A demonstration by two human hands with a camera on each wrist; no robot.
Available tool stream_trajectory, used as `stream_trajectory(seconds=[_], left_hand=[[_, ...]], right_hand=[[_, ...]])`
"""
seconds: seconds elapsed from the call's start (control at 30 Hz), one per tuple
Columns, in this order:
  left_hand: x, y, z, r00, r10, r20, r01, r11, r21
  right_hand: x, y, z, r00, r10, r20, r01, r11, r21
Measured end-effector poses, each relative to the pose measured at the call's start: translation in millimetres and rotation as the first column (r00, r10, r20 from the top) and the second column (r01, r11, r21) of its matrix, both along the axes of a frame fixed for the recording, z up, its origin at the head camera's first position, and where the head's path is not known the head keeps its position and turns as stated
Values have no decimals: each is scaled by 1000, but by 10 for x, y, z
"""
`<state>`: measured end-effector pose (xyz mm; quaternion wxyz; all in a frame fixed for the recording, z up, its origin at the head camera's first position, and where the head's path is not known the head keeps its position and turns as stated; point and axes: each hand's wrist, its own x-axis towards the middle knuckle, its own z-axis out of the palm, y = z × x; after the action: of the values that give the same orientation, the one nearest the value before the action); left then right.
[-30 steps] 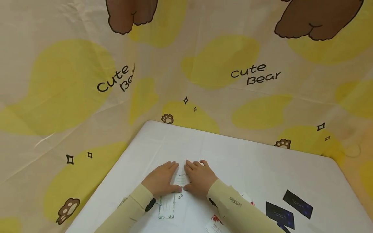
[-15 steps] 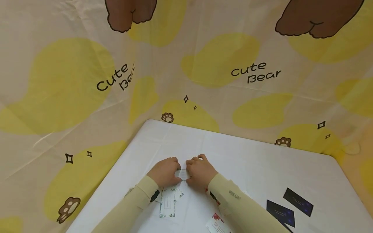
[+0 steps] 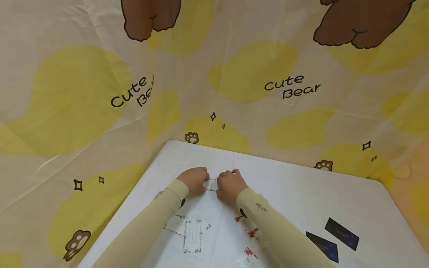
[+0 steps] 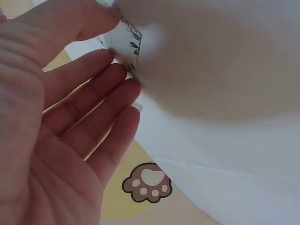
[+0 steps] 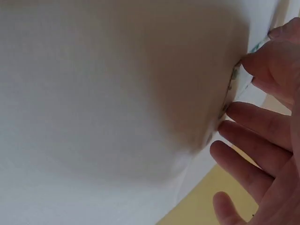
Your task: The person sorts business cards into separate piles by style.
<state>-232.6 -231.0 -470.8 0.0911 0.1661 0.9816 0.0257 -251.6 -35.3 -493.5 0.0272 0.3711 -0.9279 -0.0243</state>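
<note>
Left hand point(image 3: 194, 180) and right hand point(image 3: 231, 184) have moved toward twelve o'clock on the smooth white table point(image 3: 285, 193) since half a second ago, and the small card point(image 3: 212, 185) between them has gone along. From the left, flat leafy cards point(image 3: 192, 242) lie overlapping at about seven o'clock from it, thin oblongs with printed leaf borders, the leftmost partly under a cream sleeve point(image 3: 144, 219). The left hand pinches one end of the small card, thumb against one long edge, fingertips against the other. The right hand pinches the opposite end the same way. Between four and five o'clock, pale red-flowered cards point(image 3: 256, 237) lie partly beneath the right sleeve; toward four o'clock, dark cards point(image 3: 342, 233) sit flat, with bluish spots. Behind the table hangs a creased, yellow-blotched cloth point(image 3: 234, 29).

From the left wrist, a sharp corner and green leaf print show, along with the palm that the head view hides; a brown paw print point(image 4: 148, 183) is at six o'clock there. The right wrist view shows fingertips along the card's thin edge, the lowest finger standing clear. Whether the card touches the table, I cannot tell.
</note>
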Motion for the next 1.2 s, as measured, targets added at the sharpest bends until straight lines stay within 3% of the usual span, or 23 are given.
stream_trajectory(seconds=[0.13,0.23,0.3,0.4,0.53,0.67,0.8,0.93,1.07,1.2], left_hand=[[-54,2,22,1000,3,-2,-3,1000,-2],[42,-35,151,999,16,-32,-15,999,39],[202,-90,249,999,21,-44,-17,996,86],[564,-207,302,999,-7,-37,13,987,162],[1039,-350,187,997,-73,-18,75,972,220],[1310,-420,68,997,-79,13,73,961,267],[1431,-452,-13,997,-56,55,38,958,284],[1472,-498,-80,995,-82,60,62,959,277],[1445,-516,-117,994,-100,35,86,957,277],[1346,-459,-153,995,-80,58,58,949,310]], right_hand=[[1,18,62,1000,-25,-12,25,1000,-2],[189,4,256,999,-29,-30,28,999,-29],[421,-42,393,999,-25,-27,24,999,-47],[865,-162,462,1000,-6,-13,5,999,-51],[1389,-331,315,1000,19,-9,-19,1000,-11],[1640,-420,114,999,22,-38,-19,997,72],[1667,-418,5,1000,14,-16,-12,995,97],[1569,-359,1,998,20,58,-24,997,74],[1413,-235,71,994,51,98,-54,998,29],[1292,-147,110,991,39,130,-36,999,-29]])
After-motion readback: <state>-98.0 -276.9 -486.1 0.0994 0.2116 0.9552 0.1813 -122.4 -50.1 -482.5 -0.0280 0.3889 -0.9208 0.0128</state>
